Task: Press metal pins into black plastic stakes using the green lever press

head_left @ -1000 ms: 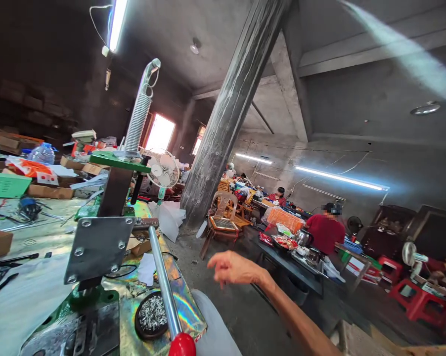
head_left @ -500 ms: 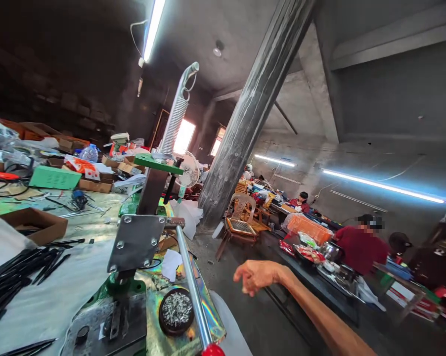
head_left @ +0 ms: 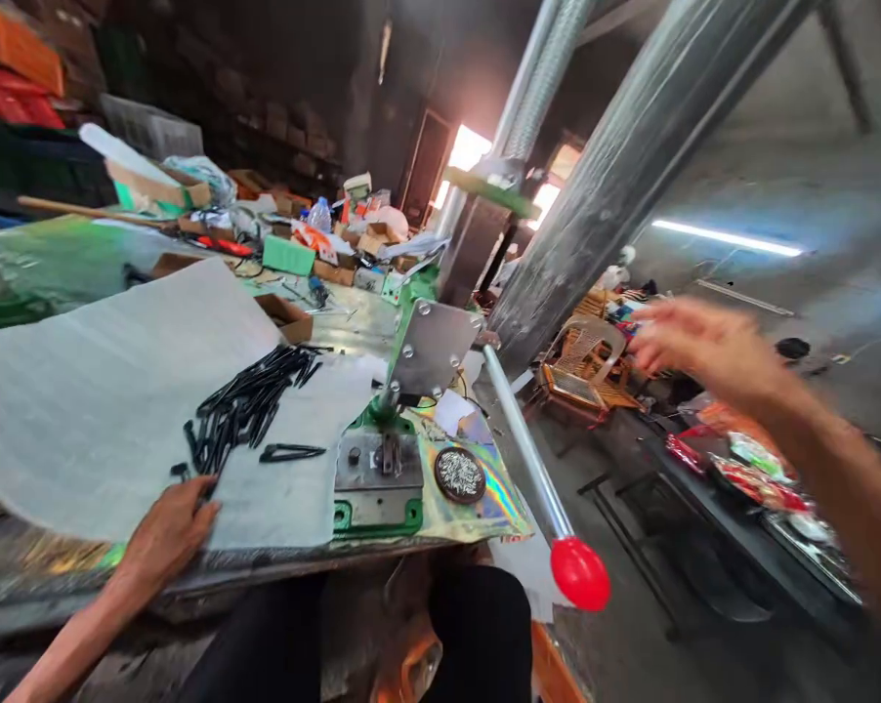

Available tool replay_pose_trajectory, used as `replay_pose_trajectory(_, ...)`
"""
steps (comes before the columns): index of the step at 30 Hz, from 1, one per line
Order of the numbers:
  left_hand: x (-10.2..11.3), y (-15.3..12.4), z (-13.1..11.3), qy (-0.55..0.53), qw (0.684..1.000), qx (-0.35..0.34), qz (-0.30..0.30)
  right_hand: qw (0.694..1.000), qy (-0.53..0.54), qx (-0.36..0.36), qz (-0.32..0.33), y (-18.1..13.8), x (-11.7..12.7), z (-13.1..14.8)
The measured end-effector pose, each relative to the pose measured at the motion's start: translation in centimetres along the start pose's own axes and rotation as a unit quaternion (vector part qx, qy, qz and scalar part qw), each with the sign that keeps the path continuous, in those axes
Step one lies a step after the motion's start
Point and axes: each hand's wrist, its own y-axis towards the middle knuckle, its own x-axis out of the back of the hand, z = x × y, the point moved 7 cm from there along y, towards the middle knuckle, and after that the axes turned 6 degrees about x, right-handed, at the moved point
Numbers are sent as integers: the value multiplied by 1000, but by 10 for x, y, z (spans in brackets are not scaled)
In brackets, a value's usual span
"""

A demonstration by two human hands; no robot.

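My left hand rests at the near end of a pile of slim black pieces on a white sheet. Its fingers are bent in at the pile's edge, and what they pinch is hidden. A single forked black piece lies apart, closer to the hand press. Raised in the air on the right, my right hand is blurred, fingers stretched out and holding nothing. It is above and apart from the press's lever with its red knob. A round dish of small silvery parts sits beside the press.
Boxes, a green case and other clutter cover the back of the bench. A concrete pillar slants behind the press. Farther right are a chair and a dark table with packages. My knees are under the bench edge.
The view has swung left and down, bringing my left hand, the whole pile and my knees into sight. My right hand now appears higher and farther right, its fingers less curled.
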Motion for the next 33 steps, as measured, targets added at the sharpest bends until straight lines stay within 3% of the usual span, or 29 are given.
replay_pose_trajectory(1,4,-1,14,52,999,-13,-6,996,-2,-51,67,-22,-33,-30)
replay_pose_trajectory(3,2,3,29,136,990,-40,-10,985,18,-110,128,-68,-92,-83)
replay_pose_trajectory(6,-7,15,33,180,982,-58,-16,973,28,-162,161,-121,-165,-146)
replay_pose_trajectory(9,-14,22,30,216,974,-64,-7,968,5,-186,170,-147,-221,-183)
replay_pose_trajectory(12,-16,23,30,244,968,-52,13,965,-53,-196,167,-155,-257,-204)
replay_pose_trajectory(19,-16,22,32,222,974,-36,14,948,-201,-197,148,-158,-279,-234)
replay_pose_trajectory(25,-13,20,30,159,987,-26,-2,937,-255,-179,159,-157,-286,-236)
replay_pose_trajectory(33,12,3,35,53,987,73,-132,949,-225,-156,159,-162,-284,-231)
